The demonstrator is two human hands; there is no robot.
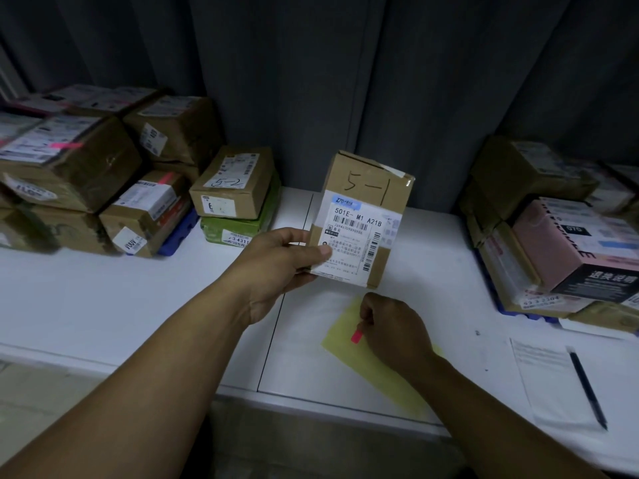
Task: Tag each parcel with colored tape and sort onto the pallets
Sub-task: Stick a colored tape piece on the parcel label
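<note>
My left hand (pixel 283 261) grips a small brown cardboard parcel (pixel 363 209) by its lower left corner, holding it upright above the white table. The parcel has "5-1" handwritten on top and a white shipping label below. Just below it, my right hand (pixel 390 326) pinches a short strip of pink tape (pixel 356 335) over a yellow sheet (pixel 380 371) that lies flat on the table.
A stack of brown parcels (pixel 86 178), some with pink tags, fills the left on a blue pallet (pixel 178 233). A "5-2" box (pixel 231 184) sits on a green parcel (pixel 238 226). More parcels (pixel 553 236) pile at right. A paper sheet (pixel 549 385) with a pen (pixel 587 388) lies at front right.
</note>
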